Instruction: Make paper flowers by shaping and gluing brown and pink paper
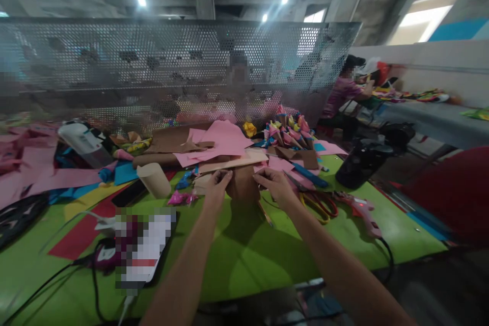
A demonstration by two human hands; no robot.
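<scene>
The person's two bare forearms lie nearest the camera, rising from the bottom edge of the frame over a green table. Between the hands, at the center of the frame, is a piece of brown sheet. The left hand holds its left edge in a narrow pinch, and the right hand pinches its right edge between thumb and fingers. The sheet's lower part casts a shadow toward the bottom.

Just below the right hand lies a pencil; farther right are yellow and red loops and a pink glue gun with a red light. Left of the left hand sit a small pink packet and an upright cream roll.

Behind the hands are pink sheets and, right of them, a heap of small colorful cones. A smartphone lies at lower left, a black bottle stands at right, and a perforated metal screen spans the back. At upper right, a person in a pink shirt sits at another table.
</scene>
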